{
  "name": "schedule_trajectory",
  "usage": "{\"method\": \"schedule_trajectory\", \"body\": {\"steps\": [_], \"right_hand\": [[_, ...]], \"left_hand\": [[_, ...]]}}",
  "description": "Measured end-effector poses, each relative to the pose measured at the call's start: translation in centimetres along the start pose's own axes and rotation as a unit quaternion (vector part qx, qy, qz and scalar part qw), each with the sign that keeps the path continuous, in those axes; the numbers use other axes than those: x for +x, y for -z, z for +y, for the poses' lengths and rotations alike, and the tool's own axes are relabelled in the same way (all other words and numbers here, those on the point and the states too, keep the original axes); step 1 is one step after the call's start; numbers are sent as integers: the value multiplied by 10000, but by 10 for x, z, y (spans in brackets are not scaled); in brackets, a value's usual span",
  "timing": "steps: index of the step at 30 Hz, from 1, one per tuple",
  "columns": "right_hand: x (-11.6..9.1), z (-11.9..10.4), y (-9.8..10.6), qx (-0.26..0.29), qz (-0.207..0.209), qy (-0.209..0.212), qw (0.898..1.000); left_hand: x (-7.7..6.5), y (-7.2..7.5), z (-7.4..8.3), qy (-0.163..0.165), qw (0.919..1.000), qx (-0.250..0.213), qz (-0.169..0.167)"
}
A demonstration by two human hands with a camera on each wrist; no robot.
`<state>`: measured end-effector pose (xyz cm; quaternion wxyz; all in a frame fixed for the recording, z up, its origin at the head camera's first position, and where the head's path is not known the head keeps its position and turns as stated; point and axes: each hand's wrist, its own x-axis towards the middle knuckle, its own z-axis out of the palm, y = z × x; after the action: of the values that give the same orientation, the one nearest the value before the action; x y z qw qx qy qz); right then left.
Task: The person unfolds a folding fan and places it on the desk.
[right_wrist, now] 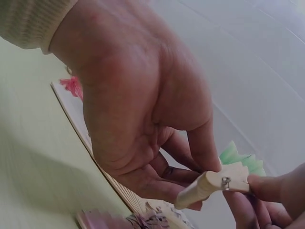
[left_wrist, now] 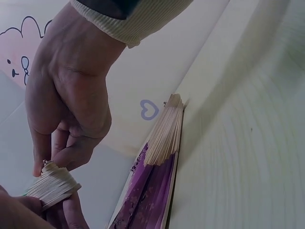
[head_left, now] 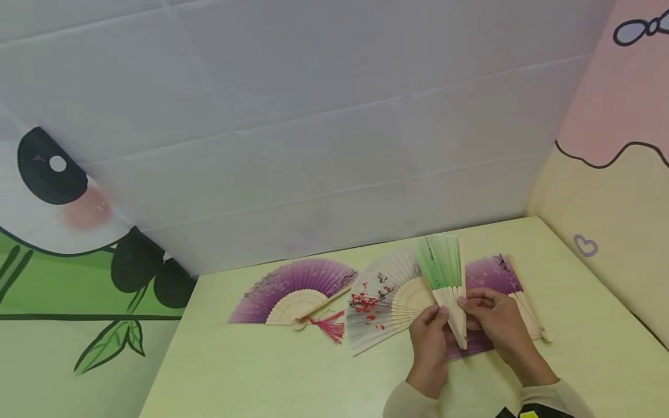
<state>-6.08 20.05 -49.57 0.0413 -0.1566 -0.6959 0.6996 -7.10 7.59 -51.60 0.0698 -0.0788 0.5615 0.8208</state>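
Observation:
In the head view a green and white folding fan (head_left: pixel 443 267) is held up, partly spread, its pivot end pointing down. My left hand (head_left: pixel 430 345) pinches the wooden ribs from the left, thumb in front. From the other side my right hand (head_left: pixel 496 322) pinches the ribs at the edge. In the left wrist view the stacked ribs (left_wrist: pixel 55 188) sit between both hands' fingers. The right wrist view shows the metal pivot (right_wrist: pixel 225 182) at the ribs' end. Behind the hands lies an open purple fan (head_left: pixel 488 273), partly hidden.
A white fan with red blossoms (head_left: pixel 366 302) lies spread left of the hands, and another purple fan (head_left: pixel 313 278) with a pink tassel (head_left: pixel 330 328) farther left. The light-yellow table (head_left: pixel 251 371) meets a pale back wall (head_left: pixel 334 174) and a painted right wall (head_left: pixel 617 220).

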Motion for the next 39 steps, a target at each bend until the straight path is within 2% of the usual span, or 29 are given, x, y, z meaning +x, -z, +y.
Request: {"method": "schedule_trajectory", "body": {"steps": [4,8,22,29,35,39], "right_hand": [[-1,0,-7,172,73,-125,9997],[-2,-1,-14,311,143,-206,9992],[-7,-2,-25,806,44,-139,9966],[-8,-2,-29,880,14,-179,9960],[-9,-1,-35,965,15,-274,9949],[-10,-2,-39,1057,-61,-336,9938]], "left_hand": [[-1,5,5,-28,9997,-6,243],[-1,10,9,-42,9993,-154,347],[0,21,13,114,9962,-508,696],[-3,27,16,-20,9955,-597,731],[-5,32,20,19,9930,-755,910],[-5,37,23,-75,9921,-773,984]]}}
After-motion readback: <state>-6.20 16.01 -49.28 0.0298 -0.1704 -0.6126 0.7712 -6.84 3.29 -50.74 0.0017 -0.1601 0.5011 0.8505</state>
